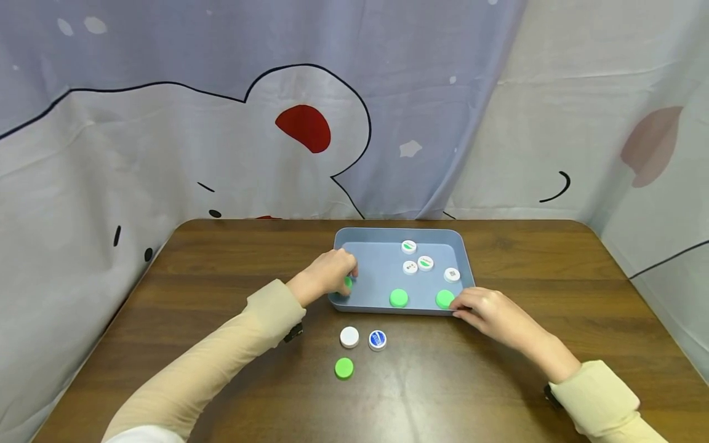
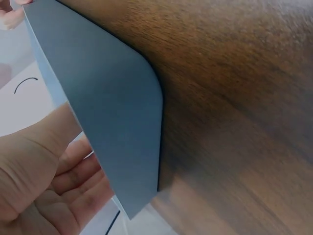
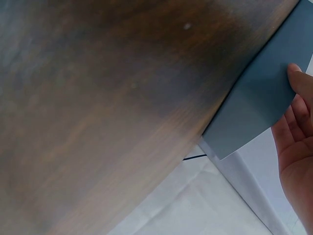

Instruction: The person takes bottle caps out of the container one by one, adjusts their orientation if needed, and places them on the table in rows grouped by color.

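A shallow blue-grey tray (image 1: 371, 258) lies on the table. My left hand (image 1: 328, 272) reaches over its left end and pinches a green bottle cap (image 1: 348, 282), partly hidden by the fingers. In the left wrist view, the thumb and fingers of that hand (image 2: 44, 181) dip behind the tray wall (image 2: 112, 98), which hides the cap. At the front right corner my right hand (image 1: 495, 314) grips the tray's rim, its thumb (image 3: 295, 73) against the outer wall. Close to those fingertips lies another green cap (image 1: 445, 299); a third green cap (image 1: 399, 298) sits near the tray's front wall.
White printed caps (image 1: 425, 263) lie scattered in the tray's right half. In front of the tray, on the wooden table (image 1: 443, 381), are a white cap (image 1: 349, 337), a blue-and-white cap (image 1: 378, 340) and a green cap (image 1: 344, 368). A patterned curtain (image 1: 221, 154) hangs behind.
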The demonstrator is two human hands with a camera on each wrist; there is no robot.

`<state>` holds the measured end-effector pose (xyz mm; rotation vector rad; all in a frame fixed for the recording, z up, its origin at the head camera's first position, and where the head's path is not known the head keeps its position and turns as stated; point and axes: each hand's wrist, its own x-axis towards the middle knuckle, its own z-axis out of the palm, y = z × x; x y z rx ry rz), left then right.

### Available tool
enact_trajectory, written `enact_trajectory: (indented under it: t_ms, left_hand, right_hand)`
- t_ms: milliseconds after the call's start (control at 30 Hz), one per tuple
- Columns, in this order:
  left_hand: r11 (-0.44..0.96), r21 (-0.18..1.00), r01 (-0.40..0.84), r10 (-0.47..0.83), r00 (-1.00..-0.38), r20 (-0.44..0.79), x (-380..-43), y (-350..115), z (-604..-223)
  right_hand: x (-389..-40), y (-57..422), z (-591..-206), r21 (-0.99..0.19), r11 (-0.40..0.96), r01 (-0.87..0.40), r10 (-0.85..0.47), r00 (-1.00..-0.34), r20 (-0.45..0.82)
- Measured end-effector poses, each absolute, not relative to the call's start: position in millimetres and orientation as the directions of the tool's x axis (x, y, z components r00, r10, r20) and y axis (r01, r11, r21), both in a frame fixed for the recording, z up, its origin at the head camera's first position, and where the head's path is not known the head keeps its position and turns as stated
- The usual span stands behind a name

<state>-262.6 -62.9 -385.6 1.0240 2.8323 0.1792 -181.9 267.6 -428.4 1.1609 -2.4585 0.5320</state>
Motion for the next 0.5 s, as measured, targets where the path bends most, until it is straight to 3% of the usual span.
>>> enact_trajectory:
  t_ms: [267, 500]
  left_hand:
    - [0.75, 0.118, 0.651, 0.659, -0.751, -0.046, -264.7, -61.1, -390.4]
    - [0.748, 0.045, 0.663, 0.664, -0.742, -0.095, -265.8, -58.4, -392.1]
  right_hand:
    - [-182.0, 268.1, -428.9, -0.174, 0.594, -0.785, -0.648, -0.596, 0.474]
    - [-182.1, 267.5, -428.2, -0.182, 0.595, -0.783, -0.648, -0.601, 0.467]
